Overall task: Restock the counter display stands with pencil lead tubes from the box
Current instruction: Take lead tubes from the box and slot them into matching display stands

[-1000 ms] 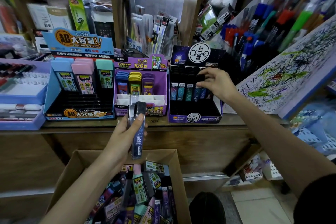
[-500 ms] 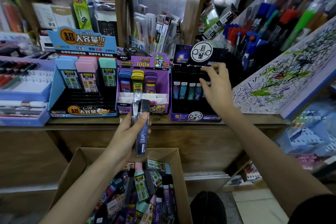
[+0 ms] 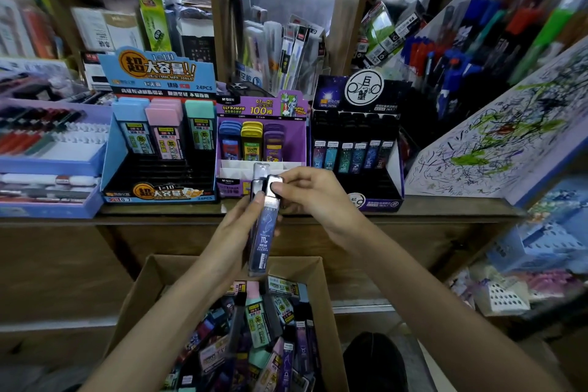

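crowding the wooden counter (image 3: 461,209): display stands (image 3: 261,109)

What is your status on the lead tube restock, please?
Left hand holds a bunch of dark tubes above the box. Right hand pinches the top of the front tube. Nothing between hands and dark display stand.

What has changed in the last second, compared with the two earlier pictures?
The right hand left the dark zodiac stand and came back down to the left, where it now pinches the top of the front tube. The left hand still holds its tubes above the box; the other stands did not move.
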Demonstrator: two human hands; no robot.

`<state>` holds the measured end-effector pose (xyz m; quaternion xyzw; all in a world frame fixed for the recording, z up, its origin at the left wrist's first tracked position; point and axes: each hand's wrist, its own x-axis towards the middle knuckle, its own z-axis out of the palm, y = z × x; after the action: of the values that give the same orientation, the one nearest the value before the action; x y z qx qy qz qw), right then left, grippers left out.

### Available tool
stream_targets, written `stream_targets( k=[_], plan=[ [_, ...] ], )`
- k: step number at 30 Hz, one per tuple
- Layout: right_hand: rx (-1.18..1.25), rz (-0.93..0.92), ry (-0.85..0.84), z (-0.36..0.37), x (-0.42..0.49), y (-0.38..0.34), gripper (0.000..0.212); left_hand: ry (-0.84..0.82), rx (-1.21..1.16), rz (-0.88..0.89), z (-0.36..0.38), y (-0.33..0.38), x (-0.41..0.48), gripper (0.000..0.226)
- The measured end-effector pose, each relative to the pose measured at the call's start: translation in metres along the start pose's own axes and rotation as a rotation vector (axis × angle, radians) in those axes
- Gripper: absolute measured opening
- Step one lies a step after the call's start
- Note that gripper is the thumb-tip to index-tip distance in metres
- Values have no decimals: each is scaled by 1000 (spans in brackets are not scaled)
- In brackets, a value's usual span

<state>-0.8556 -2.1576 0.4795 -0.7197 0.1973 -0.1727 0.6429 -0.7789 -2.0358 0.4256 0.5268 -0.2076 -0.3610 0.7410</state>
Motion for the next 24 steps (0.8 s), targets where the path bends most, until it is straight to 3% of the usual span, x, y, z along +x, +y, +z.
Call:
stream_targets(
  k=[4,7,11,14,18,24],
  plan=[
    [-1,38,48,-14,-3,0,16,-15,38,6,5,-2,5,21],
    [48,30,79,-39,-4,-8,6,-9,151,56,11,-4,8,17],
    [58,-85,276,-94,2,-33,5,-21,157,79,17,0,11,20],
    [-129,-172,421,-133,10,-43,12,-30,141,80,17,1,10,31],
    [-384,-209,511,-166,26,-38,10,-39,134,76,19,1,8,27],
    [-608,-239,435,-171,38,-22,10,-41,146,65,19,4,6,26]
  ],
)
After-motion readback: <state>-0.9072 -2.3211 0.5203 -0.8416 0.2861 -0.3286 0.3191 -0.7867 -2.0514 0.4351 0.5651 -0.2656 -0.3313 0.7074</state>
